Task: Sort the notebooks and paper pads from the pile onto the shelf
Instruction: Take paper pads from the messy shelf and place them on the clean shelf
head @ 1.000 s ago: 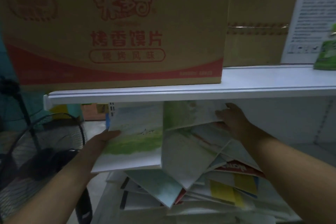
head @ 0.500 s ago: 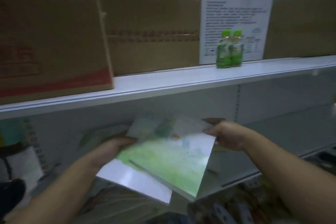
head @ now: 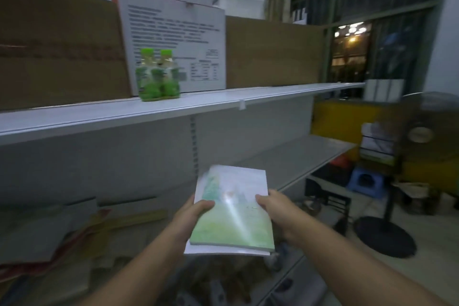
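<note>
- Left hand (head: 196, 216) and right hand (head: 273, 208) well apart, each clamped on one long edge of the notebooks (head: 233, 211), thumbs on top, fingers hidden beneath.
- Two in the stack: a green-covered one on top, a white one showing beneath at the near edge.
- Held almost flat, long axis pointing away toward the shelving, far short edge leading; gripped level at mid-length, so neither hand the nearer.
- Straight ahead and slightly right: middle shelf (head: 298, 156), a bare grey board running off toward the room. Hard to tell whether the far edge already hangs over it.
- Probably calls for a level push forward, then a set-down and release together; a one-sided release could tip the top cover off the lower one.
- Above: upper shelf (head: 273, 93), white, loaded with brown cartons (head: 59, 52) and one white printed carton (head: 173, 40).
- Right, on the floor: standing fan (head: 422, 136), beyond the shelf end.
- Low left, blurred: the pile (head: 62, 228) of pads and covers, well apart from the hands.
- Further right: small blue stool (head: 365, 181).
- Smallest: green bottles (head: 159, 77) at the front of the upper shelf.
</note>
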The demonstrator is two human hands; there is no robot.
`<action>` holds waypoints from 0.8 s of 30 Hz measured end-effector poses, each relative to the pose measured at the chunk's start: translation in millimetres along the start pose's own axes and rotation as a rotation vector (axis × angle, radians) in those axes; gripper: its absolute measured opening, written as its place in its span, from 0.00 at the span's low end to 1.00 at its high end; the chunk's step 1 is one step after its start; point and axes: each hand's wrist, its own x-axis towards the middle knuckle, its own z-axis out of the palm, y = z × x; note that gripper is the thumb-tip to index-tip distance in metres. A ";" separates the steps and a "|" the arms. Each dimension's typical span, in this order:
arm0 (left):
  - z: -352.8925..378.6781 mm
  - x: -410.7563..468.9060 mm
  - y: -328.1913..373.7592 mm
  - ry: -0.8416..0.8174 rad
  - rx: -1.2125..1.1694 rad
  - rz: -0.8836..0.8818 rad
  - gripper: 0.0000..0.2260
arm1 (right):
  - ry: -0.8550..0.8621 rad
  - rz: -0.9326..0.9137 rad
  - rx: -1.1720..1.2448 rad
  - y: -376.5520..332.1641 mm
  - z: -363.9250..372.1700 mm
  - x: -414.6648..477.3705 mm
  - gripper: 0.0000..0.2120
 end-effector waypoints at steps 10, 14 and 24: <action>171.1 107.0 -25.2 -0.319 -0.143 -0.226 0.15 | 0.293 0.016 0.090 27.2 -154.5 48.2 0.23; 223.5 168.8 -35.8 -0.359 -0.136 -0.362 0.11 | 0.362 0.028 0.081 31.0 -202.2 96.2 0.19; 314.2 368.9 -42.3 -0.220 -0.207 -0.166 0.10 | 0.410 0.039 0.061 13.2 -316.3 264.1 0.16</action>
